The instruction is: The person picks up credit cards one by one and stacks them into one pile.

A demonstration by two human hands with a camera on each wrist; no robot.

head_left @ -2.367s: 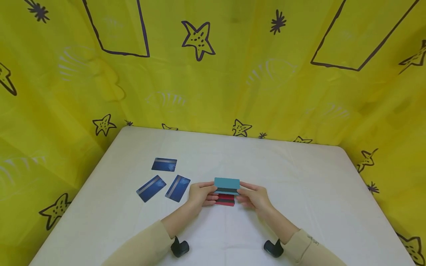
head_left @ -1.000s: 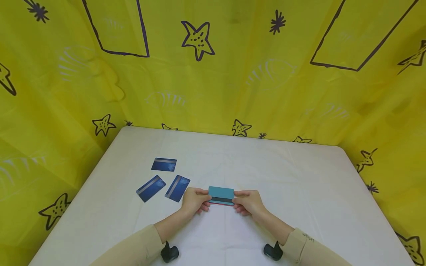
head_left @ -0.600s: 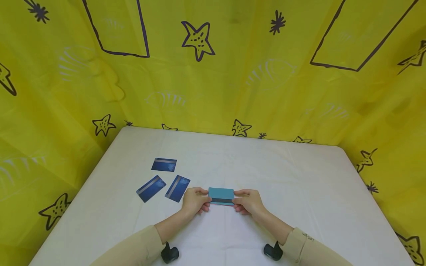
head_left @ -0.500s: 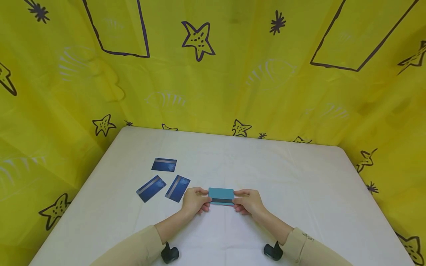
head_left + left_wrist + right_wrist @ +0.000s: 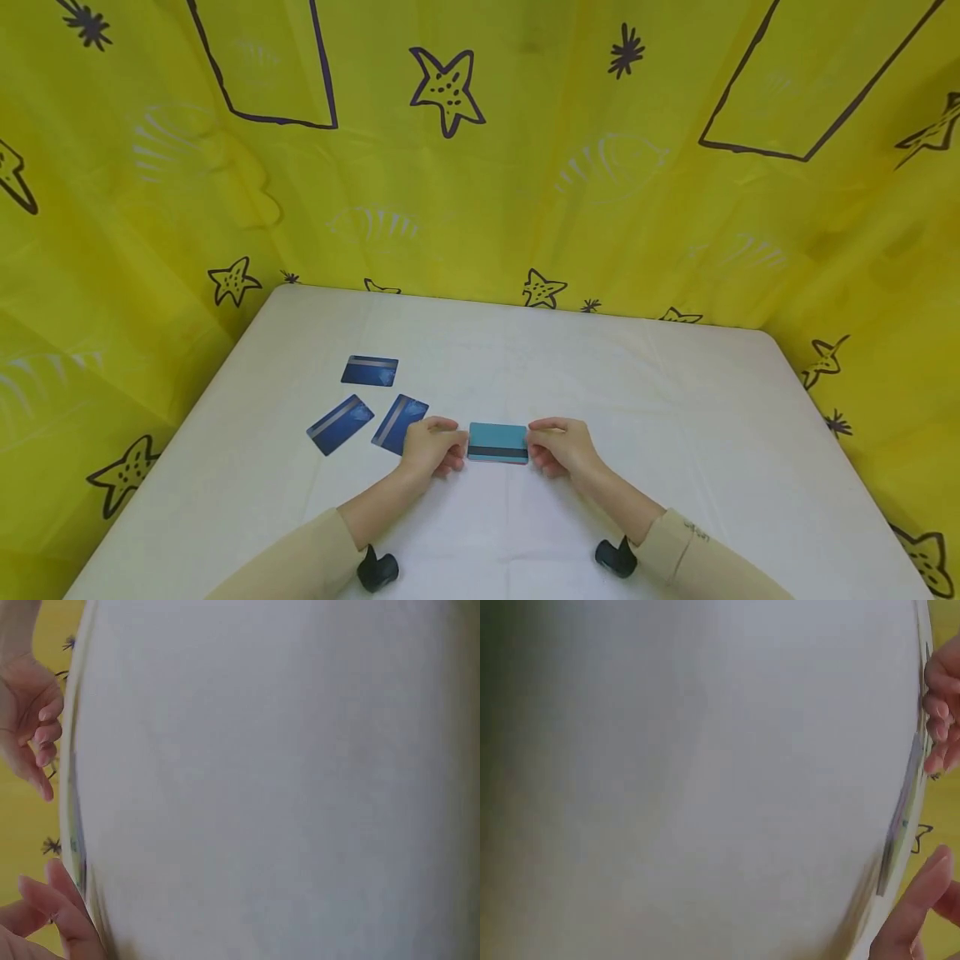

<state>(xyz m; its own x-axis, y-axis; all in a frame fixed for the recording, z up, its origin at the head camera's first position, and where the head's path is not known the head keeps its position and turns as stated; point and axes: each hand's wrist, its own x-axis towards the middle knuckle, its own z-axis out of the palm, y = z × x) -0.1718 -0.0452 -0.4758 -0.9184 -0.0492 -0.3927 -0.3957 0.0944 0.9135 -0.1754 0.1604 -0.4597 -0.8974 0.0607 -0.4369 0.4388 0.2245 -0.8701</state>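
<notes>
**Teal-topped rectangular card stack [image 5: 498, 437], let go**

Only the head view shows its dark stripe [image 5: 498, 452]; wrist cams catch it edge-on, flat on the white counter [image 5: 637, 383]. Left hand [image 5: 432, 447] and right hand [image 5: 564, 447] sit loose by its short ends, grips holding nothing. Half a second ago they're pinching it.

Behind a white table [image 5: 637, 383] with rounded far corners, a yellow cloth [image 5: 517, 183] hangs at the back and along both sides. On it are printed dark outlined starfish [image 5: 447, 90], small spiky marks [image 5: 626, 52] and paler shell-like patterns [image 5: 375, 223]. The light is rather soft and even.
</notes>
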